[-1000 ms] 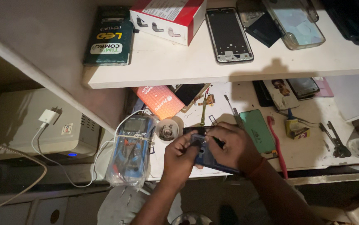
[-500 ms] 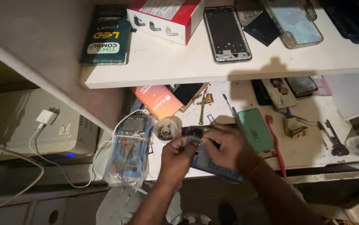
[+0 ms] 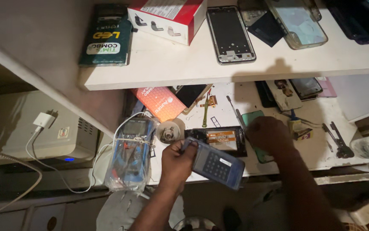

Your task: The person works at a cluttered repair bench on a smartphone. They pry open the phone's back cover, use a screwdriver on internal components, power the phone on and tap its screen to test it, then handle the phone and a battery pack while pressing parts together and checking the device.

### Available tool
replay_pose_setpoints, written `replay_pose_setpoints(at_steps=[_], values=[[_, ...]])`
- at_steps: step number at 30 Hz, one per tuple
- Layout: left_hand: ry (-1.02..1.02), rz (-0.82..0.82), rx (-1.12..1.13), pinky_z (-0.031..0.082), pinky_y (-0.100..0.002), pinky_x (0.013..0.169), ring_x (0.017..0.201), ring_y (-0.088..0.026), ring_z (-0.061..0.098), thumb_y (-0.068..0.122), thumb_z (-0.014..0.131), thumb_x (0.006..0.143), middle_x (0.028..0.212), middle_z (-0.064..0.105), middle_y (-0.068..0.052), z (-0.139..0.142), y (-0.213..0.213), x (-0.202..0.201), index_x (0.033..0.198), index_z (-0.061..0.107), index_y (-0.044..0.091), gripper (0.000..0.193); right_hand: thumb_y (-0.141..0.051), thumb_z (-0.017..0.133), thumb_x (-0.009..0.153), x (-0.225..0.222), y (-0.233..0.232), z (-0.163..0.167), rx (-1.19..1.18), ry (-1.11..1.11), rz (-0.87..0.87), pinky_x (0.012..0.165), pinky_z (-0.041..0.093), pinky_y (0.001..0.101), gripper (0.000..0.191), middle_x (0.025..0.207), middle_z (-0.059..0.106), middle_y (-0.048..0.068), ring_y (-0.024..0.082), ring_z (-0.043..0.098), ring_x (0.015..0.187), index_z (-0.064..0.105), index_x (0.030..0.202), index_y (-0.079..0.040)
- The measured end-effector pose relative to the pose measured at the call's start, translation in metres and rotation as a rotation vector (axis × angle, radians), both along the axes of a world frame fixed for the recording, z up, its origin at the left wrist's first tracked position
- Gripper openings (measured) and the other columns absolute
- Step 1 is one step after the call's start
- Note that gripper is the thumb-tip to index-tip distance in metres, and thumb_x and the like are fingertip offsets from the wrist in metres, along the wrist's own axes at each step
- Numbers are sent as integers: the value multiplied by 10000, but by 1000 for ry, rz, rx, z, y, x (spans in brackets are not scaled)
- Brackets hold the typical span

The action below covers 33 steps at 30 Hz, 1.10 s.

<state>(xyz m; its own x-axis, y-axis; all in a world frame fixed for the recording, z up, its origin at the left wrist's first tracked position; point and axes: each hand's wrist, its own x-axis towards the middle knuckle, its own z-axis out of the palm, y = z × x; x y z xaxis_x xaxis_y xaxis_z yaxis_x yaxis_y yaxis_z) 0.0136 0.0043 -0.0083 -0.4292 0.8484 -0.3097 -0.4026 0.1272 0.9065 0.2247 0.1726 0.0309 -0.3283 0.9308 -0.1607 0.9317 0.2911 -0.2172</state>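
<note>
My left hand (image 3: 176,164) grips a blue handheld device with a keypad (image 3: 216,164) by its upper end, holding it tilted over the front edge of the workbench (image 3: 317,141). My right hand (image 3: 270,136) rests farther right on the bench, over a green phone-shaped part (image 3: 253,117); whether it grips anything is hidden. Between the hands lies an opened phone panel with an orange flex strip (image 3: 219,139).
A bagged blue multimeter (image 3: 131,152), a small round roll (image 3: 170,131), an orange box (image 3: 161,102), tweezers and pliers (image 3: 337,139) lie on the bench. The white shelf (image 3: 171,68) above carries a phone frame (image 3: 230,34), boxes and cases. A white unit with a charger (image 3: 43,122) stands left.
The hands have come apart: my right hand moved right onto the bench, while my left hand keeps the blue keypad device, now tilted lower toward the front edge.
</note>
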Motion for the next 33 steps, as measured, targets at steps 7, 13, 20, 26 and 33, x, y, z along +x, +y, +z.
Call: replay_pose_setpoints(at_steps=[7, 13, 20, 26, 33], values=[[79, 71, -40, 368, -257, 476, 538, -48, 486, 160, 706, 941, 654, 647, 7, 7, 0, 0, 832, 754, 6, 195, -397, 758, 793, -4, -8, 5, -113, -164, -37, 908, 612, 440, 248, 979, 783, 104, 291, 763, 934, 851, 885, -186], [-42, 94, -35, 399, -243, 459, 514, -55, 528, 161, 714, 915, 664, 692, 3, 15, 1, 1, 878, 764, 22, 153, -377, 679, 911, -5, -1, -4, 51, -244, 12, 875, 594, 473, 302, 990, 765, 145, 324, 744, 941, 808, 897, -105], [-54, 91, -35, 344, -241, 447, 496, -52, 468, 162, 736, 914, 636, 650, 4, 15, 0, 0, 863, 759, -2, 174, -244, 703, 810, 11, 11, -19, -49, 190, -44, 818, 584, 449, 189, 927, 774, 111, 276, 731, 819, 794, 928, -129], [-19, 96, -37, 378, -232, 473, 518, -44, 488, 161, 746, 915, 649, 658, 8, 13, 1, -1, 871, 770, -10, 178, -184, 806, 766, 22, 25, -31, -208, 258, -54, 760, 610, 397, 207, 863, 773, 120, 232, 723, 752, 772, 942, -81], [-105, 92, 7, 367, -234, 442, 497, -54, 506, 142, 750, 894, 670, 692, -12, 15, 2, 1, 893, 766, -9, 153, -167, 768, 765, 25, 22, -28, -280, 444, -272, 720, 602, 396, 216, 851, 780, 130, 240, 734, 737, 768, 971, -100]])
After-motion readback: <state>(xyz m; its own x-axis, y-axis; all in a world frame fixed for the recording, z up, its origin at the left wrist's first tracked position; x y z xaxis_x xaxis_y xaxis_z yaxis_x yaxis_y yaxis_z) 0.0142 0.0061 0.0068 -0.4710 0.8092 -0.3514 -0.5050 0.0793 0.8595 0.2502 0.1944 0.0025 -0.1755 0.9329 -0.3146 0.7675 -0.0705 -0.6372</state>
